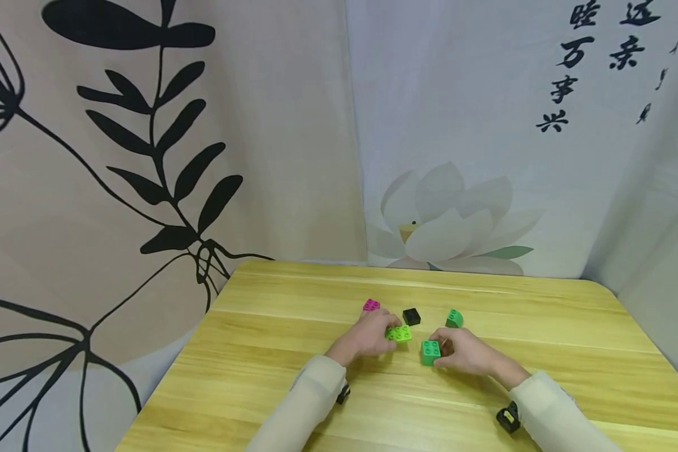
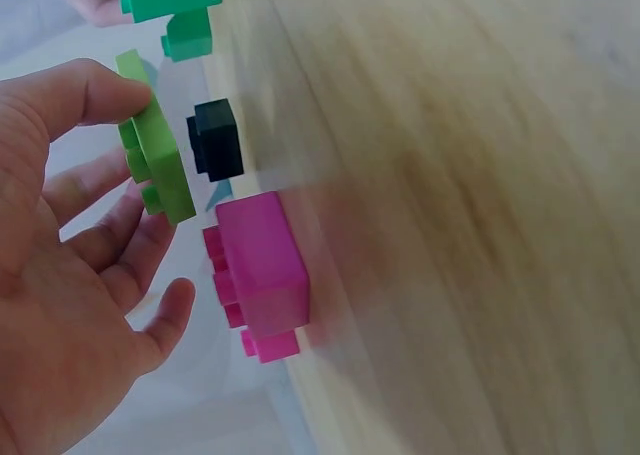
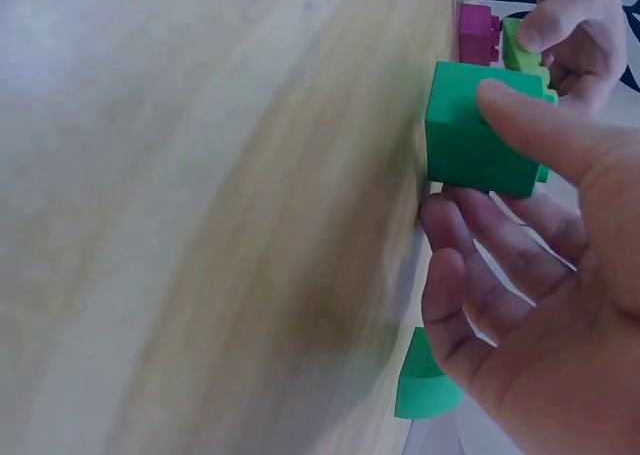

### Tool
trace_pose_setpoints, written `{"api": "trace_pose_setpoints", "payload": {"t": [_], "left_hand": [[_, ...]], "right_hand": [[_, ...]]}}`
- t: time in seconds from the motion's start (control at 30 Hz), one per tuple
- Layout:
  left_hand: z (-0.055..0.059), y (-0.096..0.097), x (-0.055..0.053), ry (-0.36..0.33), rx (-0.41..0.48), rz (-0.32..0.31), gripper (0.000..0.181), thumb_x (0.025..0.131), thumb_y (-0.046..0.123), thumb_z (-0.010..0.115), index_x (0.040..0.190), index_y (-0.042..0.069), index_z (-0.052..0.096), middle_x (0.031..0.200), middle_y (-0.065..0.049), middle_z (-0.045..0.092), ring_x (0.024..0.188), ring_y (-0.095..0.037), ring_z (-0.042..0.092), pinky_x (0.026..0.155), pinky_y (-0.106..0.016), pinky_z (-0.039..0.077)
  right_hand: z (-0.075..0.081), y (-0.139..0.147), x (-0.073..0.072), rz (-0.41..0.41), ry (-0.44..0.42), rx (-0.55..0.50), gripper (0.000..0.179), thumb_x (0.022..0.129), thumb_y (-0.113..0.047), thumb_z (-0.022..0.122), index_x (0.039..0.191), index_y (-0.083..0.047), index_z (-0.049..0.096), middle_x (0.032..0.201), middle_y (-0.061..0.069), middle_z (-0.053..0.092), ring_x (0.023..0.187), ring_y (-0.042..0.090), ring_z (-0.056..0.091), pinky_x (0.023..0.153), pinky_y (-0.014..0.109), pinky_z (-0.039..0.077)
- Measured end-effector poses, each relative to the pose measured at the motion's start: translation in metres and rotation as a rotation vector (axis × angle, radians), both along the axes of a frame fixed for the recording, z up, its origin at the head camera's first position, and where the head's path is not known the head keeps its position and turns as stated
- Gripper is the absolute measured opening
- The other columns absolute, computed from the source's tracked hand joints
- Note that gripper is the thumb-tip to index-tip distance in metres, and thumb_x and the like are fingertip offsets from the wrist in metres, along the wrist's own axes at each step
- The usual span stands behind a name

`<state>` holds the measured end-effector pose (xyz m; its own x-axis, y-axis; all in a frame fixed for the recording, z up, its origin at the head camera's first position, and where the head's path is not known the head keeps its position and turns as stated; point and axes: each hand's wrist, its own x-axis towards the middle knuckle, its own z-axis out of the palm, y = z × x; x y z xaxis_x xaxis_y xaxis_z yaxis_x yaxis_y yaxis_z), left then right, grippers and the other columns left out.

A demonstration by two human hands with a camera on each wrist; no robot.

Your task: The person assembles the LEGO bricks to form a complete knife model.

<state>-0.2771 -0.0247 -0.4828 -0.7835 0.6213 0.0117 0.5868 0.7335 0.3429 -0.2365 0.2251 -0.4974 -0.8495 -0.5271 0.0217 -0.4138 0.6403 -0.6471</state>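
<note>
My left hand pinches a flat lime-green toy building brick between thumb and fingers. In the left wrist view that lime brick stands on edge in the picture, its studs toward the palm, with the little finger held away from it. My right hand grips a green cube-shaped brick with studs on top. The right wrist view shows the thumb across one side of this green brick and fingers at the opposite side. The two held bricks are close together but apart.
A black brick lies just beyond the lime one. Behind the left hand sits a pink brick. Past the right hand is a smaller green brick with a curved side. All rest on a wooden table against a printed curtain.
</note>
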Motion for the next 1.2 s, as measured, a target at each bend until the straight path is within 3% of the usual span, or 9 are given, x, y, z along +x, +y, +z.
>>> {"api": "trace_pose_setpoints", "payload": {"t": [0.13, 0.33, 0.57, 0.87, 1.2], "left_hand": [[0.004, -0.002, 0.005, 0.014, 0.008, -0.013, 0.044, 0.077, 0.024, 0.07, 0.12, 0.017, 0.062, 0.11, 0.007, 0.056, 0.101, -0.009, 0.051, 0.096, -0.03, 0.036], [0.01, -0.005, 0.015, -0.023, 0.054, -0.049, 0.044, 0.079, 0.021, 0.067, 0.122, 0.015, 0.061, 0.114, 0.004, 0.053, 0.097, -0.008, 0.051, 0.087, -0.025, 0.043], [0.012, -0.004, 0.025, -0.014, 0.061, -0.108, 0.047, 0.081, 0.023, 0.065, 0.127, 0.017, 0.057, 0.117, 0.004, 0.052, 0.099, -0.007, 0.051, 0.087, -0.023, 0.043], [0.009, -0.001, 0.029, -0.029, 0.08, -0.11, 0.047, 0.084, 0.023, 0.065, 0.129, 0.021, 0.056, 0.113, 0.006, 0.051, 0.088, -0.003, 0.048, 0.075, -0.018, 0.043], [0.006, 0.004, 0.031, -0.02, 0.111, -0.117, 0.04, 0.086, 0.022, 0.067, 0.124, 0.014, 0.06, 0.116, 0.004, 0.055, 0.096, -0.004, 0.051, 0.08, -0.016, 0.043]], "right_hand": [[0.0, 0.0, 0.002, 0.009, 0.008, -0.028, 0.037, 0.079, -0.018, 0.078, 0.109, -0.006, 0.06, 0.086, -0.005, 0.062, 0.077, 0.011, 0.058, 0.067, 0.026, 0.049], [-0.002, -0.003, 0.006, 0.013, -0.023, -0.07, 0.035, 0.078, -0.019, 0.078, 0.107, -0.006, 0.061, 0.086, -0.005, 0.062, 0.077, 0.011, 0.058, 0.067, 0.026, 0.05], [-0.003, -0.007, 0.007, -0.009, -0.034, -0.049, 0.034, 0.077, -0.023, 0.079, 0.105, -0.012, 0.063, 0.084, -0.008, 0.061, 0.075, 0.009, 0.057, 0.067, 0.026, 0.048], [-0.004, -0.01, 0.006, 0.003, -0.045, -0.046, 0.033, 0.077, -0.025, 0.079, 0.104, -0.014, 0.064, 0.082, -0.008, 0.061, 0.074, 0.009, 0.057, 0.066, 0.026, 0.048], [-0.003, -0.015, 0.006, 0.005, -0.043, -0.049, 0.035, 0.076, -0.023, 0.08, 0.105, -0.011, 0.063, 0.083, -0.007, 0.061, 0.073, 0.009, 0.057, 0.065, 0.025, 0.049]]}}
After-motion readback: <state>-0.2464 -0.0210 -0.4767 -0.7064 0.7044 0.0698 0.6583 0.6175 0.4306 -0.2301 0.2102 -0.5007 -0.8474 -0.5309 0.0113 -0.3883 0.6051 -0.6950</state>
